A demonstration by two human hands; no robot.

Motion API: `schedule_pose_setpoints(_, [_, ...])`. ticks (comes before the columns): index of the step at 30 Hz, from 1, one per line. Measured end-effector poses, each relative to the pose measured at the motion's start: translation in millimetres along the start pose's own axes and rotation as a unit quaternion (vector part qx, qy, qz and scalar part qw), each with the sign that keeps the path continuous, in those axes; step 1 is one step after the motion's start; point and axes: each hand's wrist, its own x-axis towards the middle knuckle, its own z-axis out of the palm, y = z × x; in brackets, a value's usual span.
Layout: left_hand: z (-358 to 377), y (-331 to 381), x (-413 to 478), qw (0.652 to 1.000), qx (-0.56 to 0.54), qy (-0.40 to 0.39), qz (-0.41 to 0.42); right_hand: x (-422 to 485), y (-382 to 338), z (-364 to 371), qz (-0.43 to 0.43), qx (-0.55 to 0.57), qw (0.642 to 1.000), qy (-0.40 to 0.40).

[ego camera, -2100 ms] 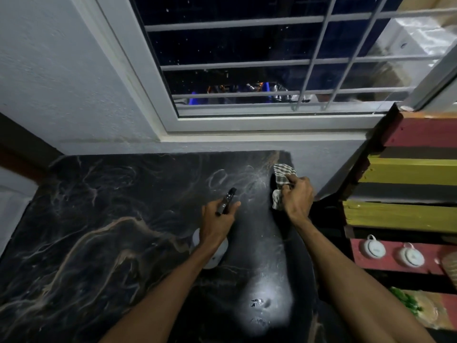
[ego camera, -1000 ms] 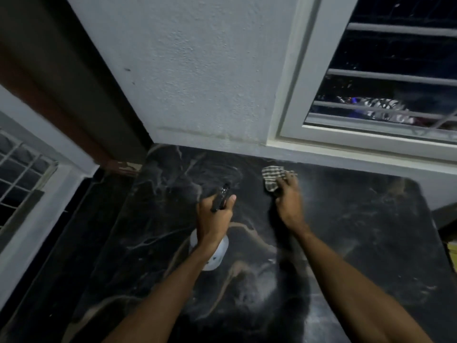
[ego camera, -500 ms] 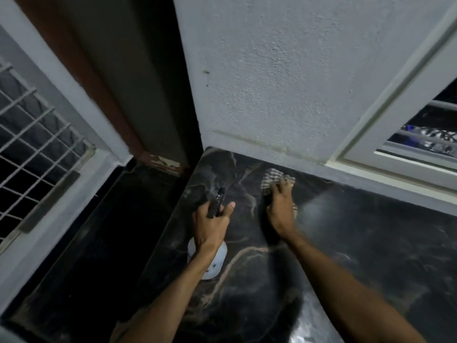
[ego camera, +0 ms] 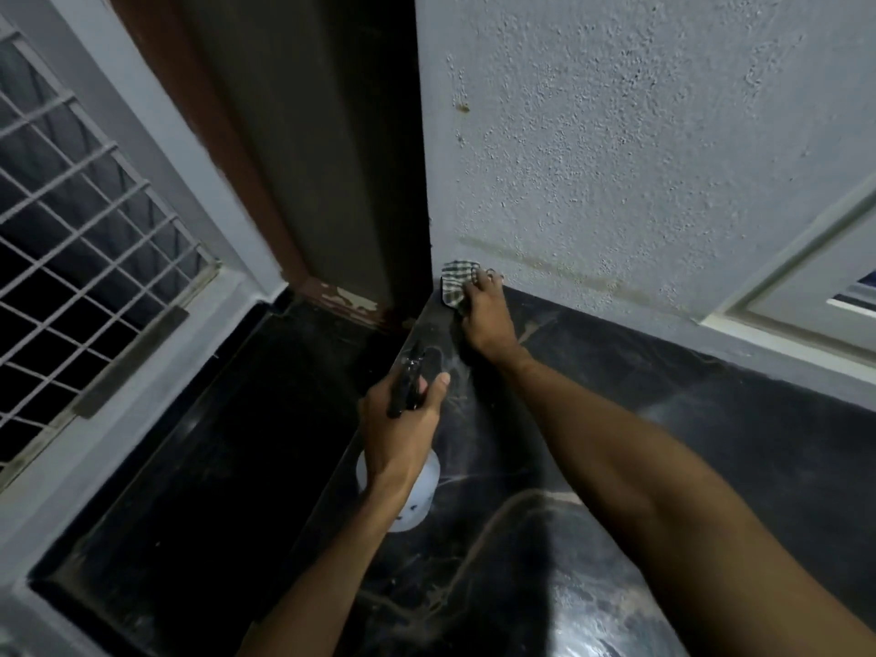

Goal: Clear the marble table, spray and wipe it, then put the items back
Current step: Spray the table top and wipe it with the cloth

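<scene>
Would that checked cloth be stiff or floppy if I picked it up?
Probably floppy: the cloth bunches into folds under the right hand. Likely light, being so small a wad. It should slide easily on the glossy table.

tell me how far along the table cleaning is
Clearing looks done: only the cloth and spray bottle show over the marble table. In hand: right hand holds the cloth in the far corner, left hand grips the bottle. Left: finishing the wipe, returning the items.
</scene>
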Motion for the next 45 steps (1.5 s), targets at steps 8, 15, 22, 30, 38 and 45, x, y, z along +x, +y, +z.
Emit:
schedule_pose_setpoints(8, [9, 12, -20, 1.000, -0.001, -0.010, 0.003, -87, 55, -31, 0.026, 0.040, 0.998, 0.030])
schedule_pose_setpoints(15, [67, 40, -75, 0.995, 0.034, -0.068, 0.070, -205, 121, -76, -0.088, -0.050, 0.995, -0.023])
schedule_pose_setpoints(22, [156, 70, -168, 0.981, 0.036, -0.123, 0.145, -322, 218, -143, -0.027, -0.103, 0.994, 0.012])
schedule_pose_setpoints(30, [278, 109, -293, 0.966, 0.028, -0.224, 0.125, -442, 361, -245, 0.172, -0.028, 0.979, 0.106])
schedule_pose_setpoints(38, [373, 151, -374, 0.948, 0.084, -0.291, 0.095, -482, 479, -323, 0.333, 0.000, 0.918, 0.213])
schedule_pose_setpoints(45, [394, 162, -390, 0.957, 0.101, -0.270, 0.043, -446, 499, -329, 0.326, 0.002, 0.926, 0.192])
